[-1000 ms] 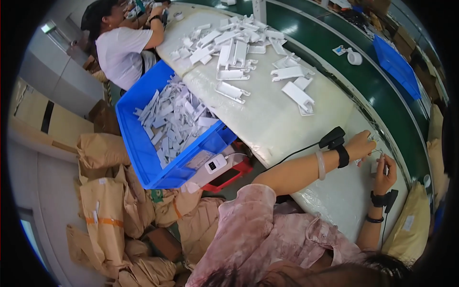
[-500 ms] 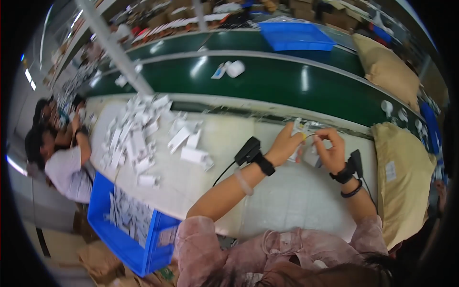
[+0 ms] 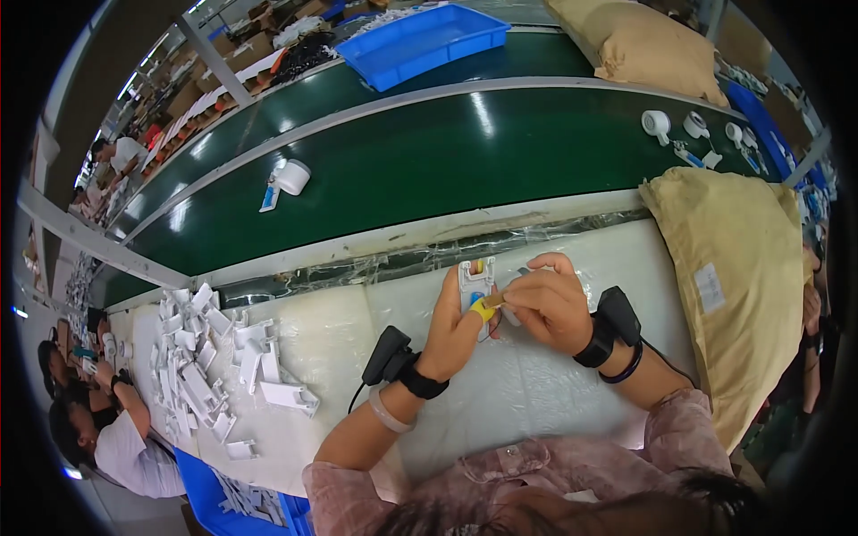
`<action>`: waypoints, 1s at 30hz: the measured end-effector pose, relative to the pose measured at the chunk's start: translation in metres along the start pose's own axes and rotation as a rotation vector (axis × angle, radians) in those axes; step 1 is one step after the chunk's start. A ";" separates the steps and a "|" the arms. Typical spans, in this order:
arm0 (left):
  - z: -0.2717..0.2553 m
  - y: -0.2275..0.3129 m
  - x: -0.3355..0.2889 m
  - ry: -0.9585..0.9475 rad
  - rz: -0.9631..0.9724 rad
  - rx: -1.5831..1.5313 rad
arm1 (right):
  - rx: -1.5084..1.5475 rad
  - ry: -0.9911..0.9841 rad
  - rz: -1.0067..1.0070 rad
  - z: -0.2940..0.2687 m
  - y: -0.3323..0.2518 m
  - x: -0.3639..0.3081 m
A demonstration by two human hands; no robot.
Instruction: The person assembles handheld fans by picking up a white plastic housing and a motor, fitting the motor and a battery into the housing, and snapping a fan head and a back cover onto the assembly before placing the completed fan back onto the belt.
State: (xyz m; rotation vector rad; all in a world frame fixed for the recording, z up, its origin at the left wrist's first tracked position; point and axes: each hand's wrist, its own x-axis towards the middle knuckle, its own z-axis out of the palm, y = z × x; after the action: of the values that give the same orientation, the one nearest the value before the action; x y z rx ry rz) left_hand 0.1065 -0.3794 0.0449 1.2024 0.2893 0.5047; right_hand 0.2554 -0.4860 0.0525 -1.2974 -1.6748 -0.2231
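My left hand (image 3: 450,332) grips a small white plastic housing (image 3: 466,279) upright above the covered table. A blue part (image 3: 476,298) shows inside the housing, and something yellow (image 3: 483,309) is at my left thumb tip. The fingers of my right hand (image 3: 556,308) are pinched together right beside the housing, on a small thin brownish piece (image 3: 494,302) whose kind I cannot make out. A pale part behind the right fingers is mostly hidden. Left of my hands lies a heap of white plastic housings (image 3: 192,366), several of them loose at its near side (image 3: 288,396).
Beyond the table runs a green conveyor belt (image 3: 384,192) carrying a white round-headed device (image 3: 292,177) and several more at right. A blue tray (image 3: 424,49) stands farther back. A tan sack (image 3: 728,295) borders the right; a blue bin (image 3: 198,487) and a co-worker (image 3: 134,451) are at left.
The whole view has shifted, so the table heap and conveyor things appear farther left. My right fingers have come closer to the housing, which my left hand still holds.
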 end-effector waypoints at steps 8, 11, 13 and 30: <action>0.005 -0.006 -0.009 -0.024 0.021 0.083 | -0.017 0.017 0.017 -0.002 -0.006 -0.003; 0.010 -0.005 -0.012 -0.010 0.000 0.017 | -0.045 0.012 0.021 -0.004 -0.006 -0.004; 0.012 -0.003 -0.012 -0.011 0.005 0.039 | -0.038 0.042 0.033 -0.005 -0.007 -0.004; 0.012 0.002 -0.015 -0.095 0.016 0.230 | -0.001 0.012 0.041 -0.011 -0.004 -0.004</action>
State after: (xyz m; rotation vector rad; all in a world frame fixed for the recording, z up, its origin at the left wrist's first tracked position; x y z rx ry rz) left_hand 0.0989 -0.3964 0.0497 1.4491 0.2618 0.4353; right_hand 0.2584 -0.4973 0.0561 -1.3282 -1.6365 -0.2069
